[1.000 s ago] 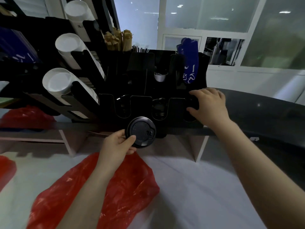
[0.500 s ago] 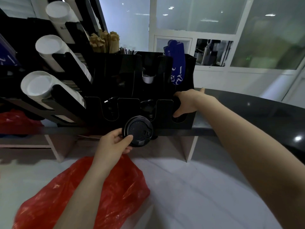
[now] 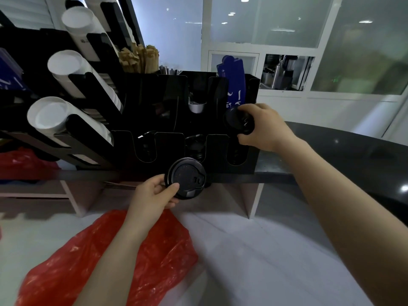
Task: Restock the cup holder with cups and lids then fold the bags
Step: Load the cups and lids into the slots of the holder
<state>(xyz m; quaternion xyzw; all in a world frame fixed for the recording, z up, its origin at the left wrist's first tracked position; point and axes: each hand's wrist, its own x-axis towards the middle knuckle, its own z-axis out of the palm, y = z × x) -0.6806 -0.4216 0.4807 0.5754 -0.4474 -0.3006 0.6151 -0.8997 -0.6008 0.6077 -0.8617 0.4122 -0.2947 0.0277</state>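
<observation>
The left hand (image 3: 154, 193) pinches a black sip lid (image 3: 187, 180) between thumb and curled fingers, just before the front edge of the black cup holder (image 3: 170, 146). The right hand (image 3: 263, 129) grips a second black lid (image 3: 237, 120) above the holder's rightmost slot. Just behind that hand stands a blue packet (image 3: 231, 85) with white characters too blurred to read. A red plastic bag (image 3: 159, 257) lies under the left forearm. Bare white worktop (image 3: 265, 250) spreads between the arms, and dark counter (image 3: 353, 155) lies right of the right hand.
</observation>
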